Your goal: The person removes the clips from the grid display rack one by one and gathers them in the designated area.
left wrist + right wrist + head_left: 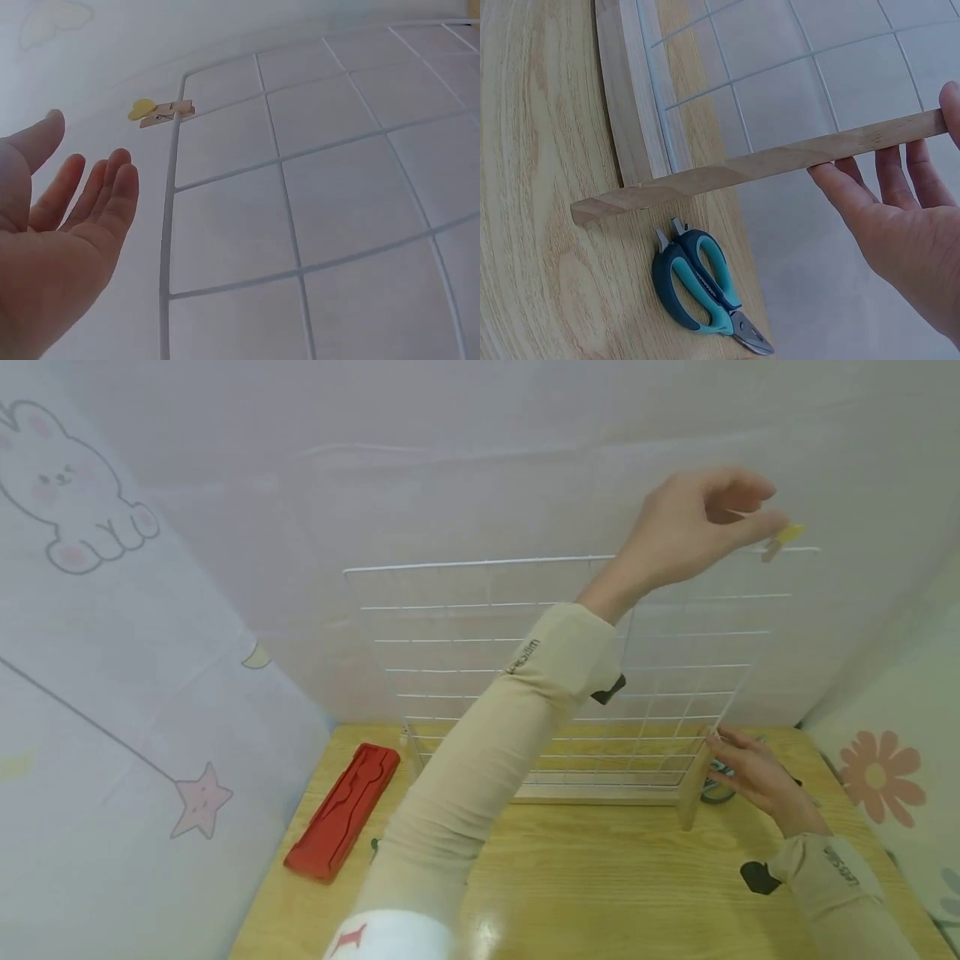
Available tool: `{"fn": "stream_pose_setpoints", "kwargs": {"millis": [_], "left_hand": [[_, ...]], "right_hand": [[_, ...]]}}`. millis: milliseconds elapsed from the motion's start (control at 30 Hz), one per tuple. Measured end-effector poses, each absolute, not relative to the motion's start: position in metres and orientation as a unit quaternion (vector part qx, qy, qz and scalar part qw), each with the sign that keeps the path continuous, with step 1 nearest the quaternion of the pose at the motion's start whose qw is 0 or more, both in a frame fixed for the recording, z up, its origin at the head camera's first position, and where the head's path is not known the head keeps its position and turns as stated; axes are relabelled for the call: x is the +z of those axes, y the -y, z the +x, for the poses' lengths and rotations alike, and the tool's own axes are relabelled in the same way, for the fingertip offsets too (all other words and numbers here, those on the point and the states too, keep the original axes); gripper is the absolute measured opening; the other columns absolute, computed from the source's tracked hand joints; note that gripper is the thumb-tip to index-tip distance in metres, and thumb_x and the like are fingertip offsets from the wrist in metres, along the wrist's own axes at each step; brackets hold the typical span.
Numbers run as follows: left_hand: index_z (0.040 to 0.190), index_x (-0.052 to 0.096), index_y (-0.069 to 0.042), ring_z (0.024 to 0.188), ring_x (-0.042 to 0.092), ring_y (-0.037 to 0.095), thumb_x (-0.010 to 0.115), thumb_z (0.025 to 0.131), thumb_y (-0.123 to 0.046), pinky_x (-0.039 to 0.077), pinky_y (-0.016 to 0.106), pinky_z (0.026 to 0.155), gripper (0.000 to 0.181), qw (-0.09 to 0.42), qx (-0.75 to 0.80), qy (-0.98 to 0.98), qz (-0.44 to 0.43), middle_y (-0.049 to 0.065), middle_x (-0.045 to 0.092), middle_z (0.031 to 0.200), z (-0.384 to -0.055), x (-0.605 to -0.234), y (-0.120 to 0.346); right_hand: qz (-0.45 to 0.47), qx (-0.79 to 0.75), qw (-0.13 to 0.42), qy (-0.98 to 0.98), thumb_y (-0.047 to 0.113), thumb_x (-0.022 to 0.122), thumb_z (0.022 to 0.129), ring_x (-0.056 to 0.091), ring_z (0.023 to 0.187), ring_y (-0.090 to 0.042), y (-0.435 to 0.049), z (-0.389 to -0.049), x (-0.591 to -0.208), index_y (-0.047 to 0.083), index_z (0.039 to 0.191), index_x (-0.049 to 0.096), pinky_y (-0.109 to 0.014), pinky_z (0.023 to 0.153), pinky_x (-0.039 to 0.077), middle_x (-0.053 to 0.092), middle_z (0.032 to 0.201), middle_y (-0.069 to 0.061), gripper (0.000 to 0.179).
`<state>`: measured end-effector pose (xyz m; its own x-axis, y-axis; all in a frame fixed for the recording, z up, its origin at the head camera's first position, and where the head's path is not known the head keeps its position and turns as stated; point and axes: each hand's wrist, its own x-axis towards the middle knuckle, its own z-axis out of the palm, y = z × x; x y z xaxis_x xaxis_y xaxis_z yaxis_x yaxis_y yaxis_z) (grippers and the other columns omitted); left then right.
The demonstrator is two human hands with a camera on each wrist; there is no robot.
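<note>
A white wire grid panel (480, 639) stands upright in a wooden base (600, 794). Near the upper right corner, a wooden clothespin (169, 114) with a yellow heart (141, 109) is clipped on the top wire. My left hand (693, 522) is just beside it, and the left wrist view shows the fingers (120, 195) spread loosely, apart from the clothespin. Down at the right side, my right hand (911, 202) grips the wooden side leg (757, 166) of the stand, thumb on one edge and fingers on the other.
Kitchen shears (705, 277) with teal and navy handles lie on the wooden table (570, 877), right behind the side leg. At the left stands a red molded tray (345, 810). Pale cloth (465, 468) printed with cartoon figures hangs behind and at the sides.
</note>
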<state>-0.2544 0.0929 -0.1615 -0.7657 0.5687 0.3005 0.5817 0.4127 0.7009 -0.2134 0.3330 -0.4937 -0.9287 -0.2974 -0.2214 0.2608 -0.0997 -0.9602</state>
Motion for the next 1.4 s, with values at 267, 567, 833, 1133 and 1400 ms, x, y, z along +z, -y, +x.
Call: {"fn": "stream_pose_setpoints", "kwargs": {"millis": [267, 567, 833, 1133, 1400], "left_hand": [[0.133, 0.055, -0.019, 0.11, 0.052, -0.005, 0.061, 0.094, -0.037, 0.037, 0.003, 0.086, 0.044, -0.008, -0.28, 0.895, -0.348, -0.012, 0.055, 0.129, -0.257, -0.157, -0.114], [0.126, 0.061, -0.02, 0.109, 0.052, -0.003, 0.059, 0.096, -0.036, 0.036, 0.005, 0.086, 0.034, -0.003, -0.238, 0.908, -0.345, -0.013, 0.059, 0.121, -0.259, -0.159, -0.125], [0.115, 0.065, -0.022, 0.098, 0.053, -0.005, 0.059, 0.096, -0.035, 0.036, 0.004, 0.079, 0.024, 0.022, -0.263, 0.905, -0.335, -0.015, 0.06, 0.107, -0.259, -0.162, -0.133], [0.113, 0.065, -0.026, 0.095, 0.052, -0.007, 0.061, 0.094, -0.035, 0.038, 0.005, 0.08, 0.022, 0.03, -0.303, 0.912, -0.274, -0.018, 0.059, 0.105, -0.254, -0.169, -0.14], [0.107, 0.069, -0.027, 0.089, 0.054, -0.007, 0.061, 0.095, -0.033, 0.038, 0.004, 0.077, 0.015, 0.067, -0.315, 0.908, -0.269, -0.02, 0.064, 0.098, -0.253, -0.177, -0.142]], "right_hand": [[-0.01, -0.745, 0.189, -0.64, 0.025, 0.043, 0.104, 0.055, 0.099, 0.009, -0.332, -0.212, -0.493, 0.002, 0.147, -0.021, -0.023, 0.088, 0.05, -0.026, 0.151, -0.025, 0.08], [-0.011, -0.74, 0.188, -0.645, 0.026, 0.043, 0.104, 0.055, 0.099, 0.009, -0.329, -0.212, -0.491, 0.001, 0.147, -0.021, -0.025, 0.091, 0.049, -0.024, 0.151, -0.027, 0.082], [-0.016, -0.734, 0.189, -0.652, 0.027, 0.042, 0.104, 0.054, 0.098, 0.01, -0.331, -0.212, -0.492, 0.0, 0.146, -0.022, -0.022, 0.087, 0.05, -0.024, 0.151, -0.028, 0.081], [-0.023, -0.734, 0.186, -0.653, 0.028, 0.043, 0.104, 0.056, 0.1, 0.008, -0.332, -0.212, -0.49, -0.001, 0.146, -0.02, -0.022, 0.088, 0.05, -0.022, 0.151, -0.03, 0.082], [-0.013, -0.729, 0.19, -0.658, 0.028, 0.043, 0.104, 0.054, 0.098, 0.01, -0.331, -0.211, -0.493, 0.0, 0.147, -0.02, -0.026, 0.092, 0.049, -0.022, 0.152, -0.028, 0.081]]}}
